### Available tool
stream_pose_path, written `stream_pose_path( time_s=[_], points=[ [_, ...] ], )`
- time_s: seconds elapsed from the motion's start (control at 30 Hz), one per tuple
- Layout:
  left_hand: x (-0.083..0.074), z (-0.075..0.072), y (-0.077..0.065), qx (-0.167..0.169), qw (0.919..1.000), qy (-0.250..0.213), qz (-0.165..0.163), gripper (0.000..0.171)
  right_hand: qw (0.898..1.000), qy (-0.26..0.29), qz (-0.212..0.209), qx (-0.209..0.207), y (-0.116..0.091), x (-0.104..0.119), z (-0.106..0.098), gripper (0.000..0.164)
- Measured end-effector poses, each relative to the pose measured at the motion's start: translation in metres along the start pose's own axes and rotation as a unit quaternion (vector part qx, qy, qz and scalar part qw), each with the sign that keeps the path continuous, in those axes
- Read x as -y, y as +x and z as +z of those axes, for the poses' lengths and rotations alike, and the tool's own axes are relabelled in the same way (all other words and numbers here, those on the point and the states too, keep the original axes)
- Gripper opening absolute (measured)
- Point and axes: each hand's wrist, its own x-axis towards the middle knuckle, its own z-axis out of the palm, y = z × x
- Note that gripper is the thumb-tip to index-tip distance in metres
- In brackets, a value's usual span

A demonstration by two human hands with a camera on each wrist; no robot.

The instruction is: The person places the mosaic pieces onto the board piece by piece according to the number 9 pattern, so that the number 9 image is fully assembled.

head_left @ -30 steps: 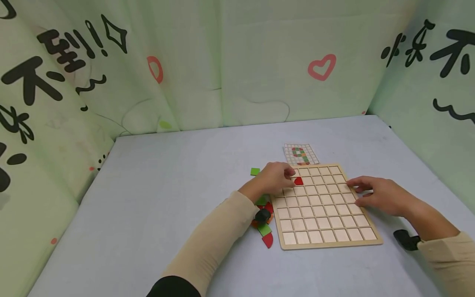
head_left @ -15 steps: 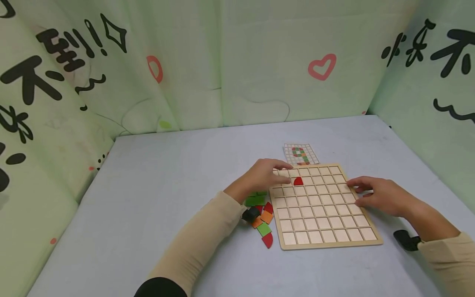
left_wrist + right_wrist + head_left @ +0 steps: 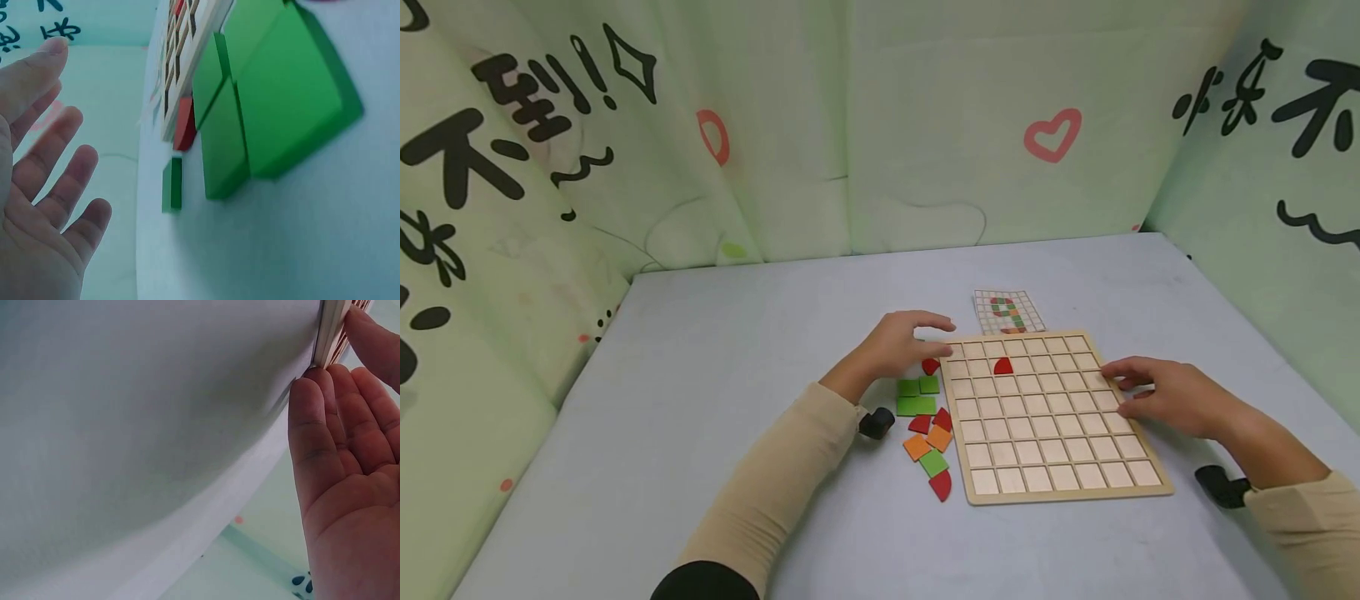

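A wooden grid board [image 3: 1037, 429] lies on the table, with one red quarter-round tile [image 3: 1003, 366] in a cell near its far left corner. My left hand [image 3: 895, 343] hovers by that corner, fingers spread and holding nothing; in the left wrist view, the left hand [image 3: 44, 162] is raised over the tabletop. Beneath it, another red tile [image 3: 930, 367] is partly hidden. Green square tiles [image 3: 915, 406] lie along the board's left side. Thumb and fingertips of my right hand [image 3: 1176, 397] touch the board's right edge, spaced apart; the right wrist view shows the palm [image 3: 356, 519] turned up.
Orange squares [image 3: 916, 447], a green square [image 3: 933, 463] and red tiles [image 3: 941, 485] lie loose left of the board. A pattern card [image 3: 1009, 311] with a coloured figure sits behind it, partly covered. Pale green curtains [image 3: 925, 125] enclose the white table [image 3: 737, 375].
My left hand has drawn back leftward from the red tile in the cell, its fingers spreading apart, uncovering the tiles beside the board. The right hand has stayed at the board's edge.
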Motion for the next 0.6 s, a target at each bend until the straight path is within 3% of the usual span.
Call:
stream_pose_path(
  time_s=[0.33, 0.6],
  points=[
    [0.021, -0.008, -0.003, -0.011, 0.9998, -0.013, -0.013, 0.036, 1.0, 0.003, 0.007, 0.004, 0.0, 0.001, 0.0, 0.052],
    [0.029, -0.006, -0.003, 0.01, 0.9985, -0.025, -0.049, 0.039, 1.0, 0.003, 0.018, 0.006, 0.0, 0.001, 0.002, 0.052]
  ],
)
